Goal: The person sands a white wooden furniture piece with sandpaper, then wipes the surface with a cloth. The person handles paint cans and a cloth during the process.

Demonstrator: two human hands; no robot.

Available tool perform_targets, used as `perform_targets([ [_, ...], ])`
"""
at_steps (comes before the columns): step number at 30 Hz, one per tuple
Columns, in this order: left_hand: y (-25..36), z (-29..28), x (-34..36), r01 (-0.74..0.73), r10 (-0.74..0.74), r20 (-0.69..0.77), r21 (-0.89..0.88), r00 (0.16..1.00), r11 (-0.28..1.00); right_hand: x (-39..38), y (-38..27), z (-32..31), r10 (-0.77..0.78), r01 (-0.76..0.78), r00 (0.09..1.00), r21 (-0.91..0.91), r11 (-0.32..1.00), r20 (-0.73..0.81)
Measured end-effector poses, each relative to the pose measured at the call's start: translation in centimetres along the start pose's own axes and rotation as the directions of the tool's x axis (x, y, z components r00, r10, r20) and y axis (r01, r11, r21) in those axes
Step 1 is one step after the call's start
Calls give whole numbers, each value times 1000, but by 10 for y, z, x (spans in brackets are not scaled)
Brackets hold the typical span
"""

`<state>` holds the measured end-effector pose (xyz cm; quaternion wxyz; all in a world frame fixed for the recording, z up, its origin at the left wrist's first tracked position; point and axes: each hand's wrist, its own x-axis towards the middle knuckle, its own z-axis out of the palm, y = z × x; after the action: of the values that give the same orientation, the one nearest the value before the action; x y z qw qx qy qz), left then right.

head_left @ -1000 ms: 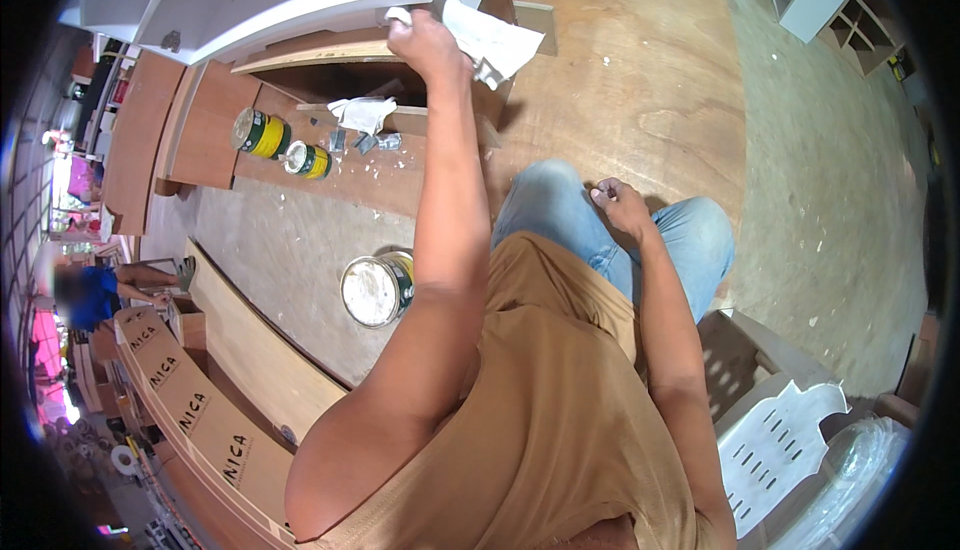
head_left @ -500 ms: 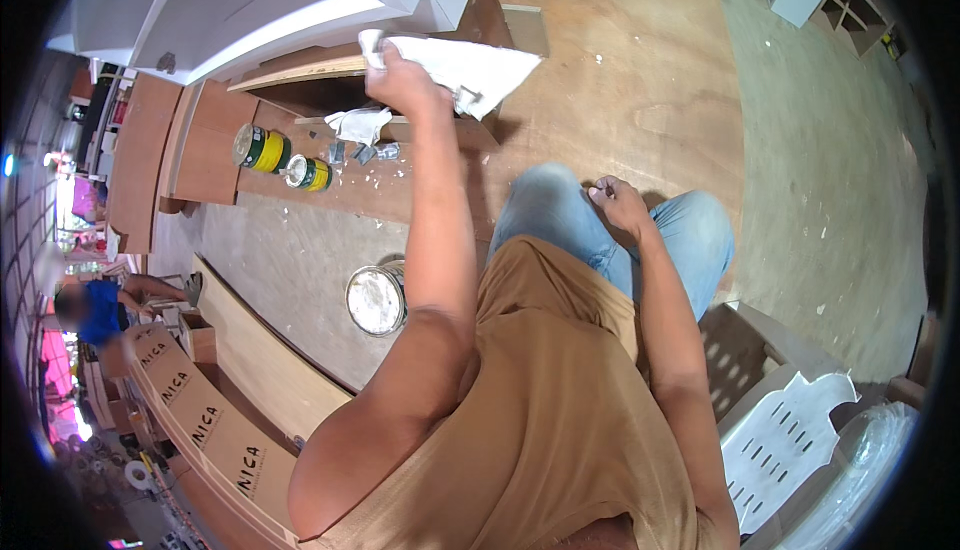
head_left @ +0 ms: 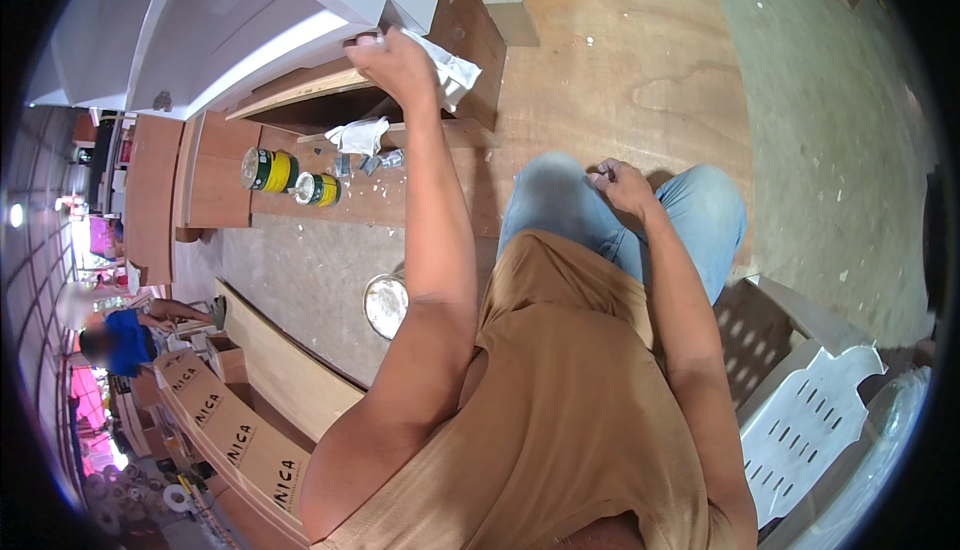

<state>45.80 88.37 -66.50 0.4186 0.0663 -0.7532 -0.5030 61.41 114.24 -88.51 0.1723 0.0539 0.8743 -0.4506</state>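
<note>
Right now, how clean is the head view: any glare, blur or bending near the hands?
Head view: strong fisheye bending, black corners. The white panel edge glares where the left hand presses a white cloth to it. The right hand on the knee is sharp and evenly lit. The far-left rim is soft and overexposed, and the open tin sits in arm shadow.

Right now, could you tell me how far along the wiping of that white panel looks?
In hand: the left hand presses a white cloth against the white panel at its lower edge. The right hand rests on the knee. How much is already wiped or left cannot be told; an open tin and two cans stand nearby.
</note>
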Motion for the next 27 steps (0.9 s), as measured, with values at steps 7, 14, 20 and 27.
perform_targets([
  [7,20,8,-29,-218,217,19,145,976,965,-2,-14,-6,26,-25,999,-26,999,38],
  [14,16,10,-35,-332,320,88,196,943,923,0,-11,-4,8,-6,1000,-42,999,29],
  [20,16,20,-30,-285,295,-81,111,952,952,-2,-11,-3,4,-3,999,-27,1000,34],
  [27,17,10,-28,-249,260,-70,143,963,958,-4,-12,-2,13,-12,999,-29,1000,50],
])
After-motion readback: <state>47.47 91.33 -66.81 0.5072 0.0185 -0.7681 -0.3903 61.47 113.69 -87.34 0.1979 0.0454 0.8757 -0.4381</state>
